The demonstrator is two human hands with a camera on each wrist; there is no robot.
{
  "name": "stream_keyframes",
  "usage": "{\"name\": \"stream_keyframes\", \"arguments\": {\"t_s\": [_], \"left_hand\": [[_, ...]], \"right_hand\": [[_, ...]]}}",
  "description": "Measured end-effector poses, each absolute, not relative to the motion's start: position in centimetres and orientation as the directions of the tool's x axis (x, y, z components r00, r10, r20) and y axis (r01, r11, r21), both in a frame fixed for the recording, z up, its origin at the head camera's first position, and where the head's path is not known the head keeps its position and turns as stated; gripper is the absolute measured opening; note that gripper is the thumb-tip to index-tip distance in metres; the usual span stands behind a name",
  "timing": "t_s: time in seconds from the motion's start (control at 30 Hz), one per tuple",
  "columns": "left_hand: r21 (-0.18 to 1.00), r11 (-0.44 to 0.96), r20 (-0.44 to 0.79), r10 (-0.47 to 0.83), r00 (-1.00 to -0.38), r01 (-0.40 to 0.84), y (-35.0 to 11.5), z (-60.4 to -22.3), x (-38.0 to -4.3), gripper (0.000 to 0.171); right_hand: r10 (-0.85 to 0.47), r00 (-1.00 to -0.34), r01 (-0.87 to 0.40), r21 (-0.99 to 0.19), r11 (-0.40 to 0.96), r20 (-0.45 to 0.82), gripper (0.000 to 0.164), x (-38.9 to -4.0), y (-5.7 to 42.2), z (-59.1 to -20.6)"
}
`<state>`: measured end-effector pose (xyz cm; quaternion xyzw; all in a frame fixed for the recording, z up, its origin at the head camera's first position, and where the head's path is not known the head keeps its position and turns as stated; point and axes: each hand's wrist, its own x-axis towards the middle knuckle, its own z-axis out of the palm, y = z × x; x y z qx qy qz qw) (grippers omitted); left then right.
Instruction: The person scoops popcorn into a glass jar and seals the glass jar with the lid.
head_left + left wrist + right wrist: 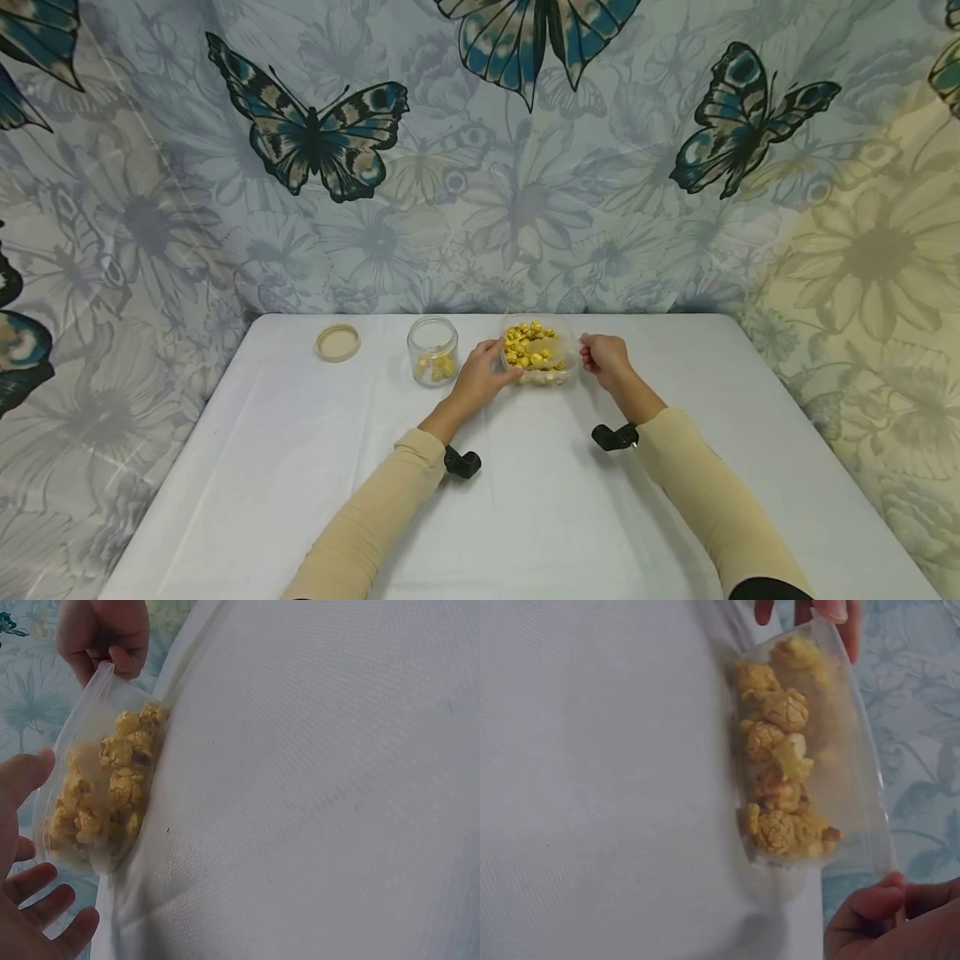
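A clear plastic tub (572,350) of yellow caramel popcorn (525,343) stands near the table's far edge, between both hands. My left hand (480,375) is at its left side, fingers spread and fairly straight, thumb by the near corner; the left wrist view shows this hand (34,855) beside the tub's wall. On the opposite side my right hand (607,357) pinches the tub's rim at a corner between thumb and curled fingers, as the right wrist view shows with the hand (885,919) low on the right. Popcorn pieces (776,750) show through the wall.
Left of the tub stands an open glass jar (432,337) with some yellow pieces at its bottom. Farther left lies a round beige lid (337,342). A white cloth covers the table (540,500), and a butterfly-printed curtain (525,208) hangs behind it.
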<state>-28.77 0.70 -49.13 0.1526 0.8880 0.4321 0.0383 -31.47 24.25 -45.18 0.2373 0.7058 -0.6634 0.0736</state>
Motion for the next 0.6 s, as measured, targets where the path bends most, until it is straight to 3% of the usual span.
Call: {"name": "stream_keyframes", "arguments": {"t_s": [0.27,0.6], "left_hand": [[0.790,0.568,0.061,0.305,-0.950,0.233,0.68,-49.13,-28.78,0.077],[0.788,0.571,0.063,0.296,-0.953,0.230,0.73,-49.30,-28.87,0.078]], "right_hand": [[0.314,-0.873,0.396,-0.918,0.009,-0.373,0.028,-31.51,23.97,-45.40],[0.343,-0.834,0.435,-0.897,-0.075,-0.433,0.030,-31.66,24.04,-45.65]]}}
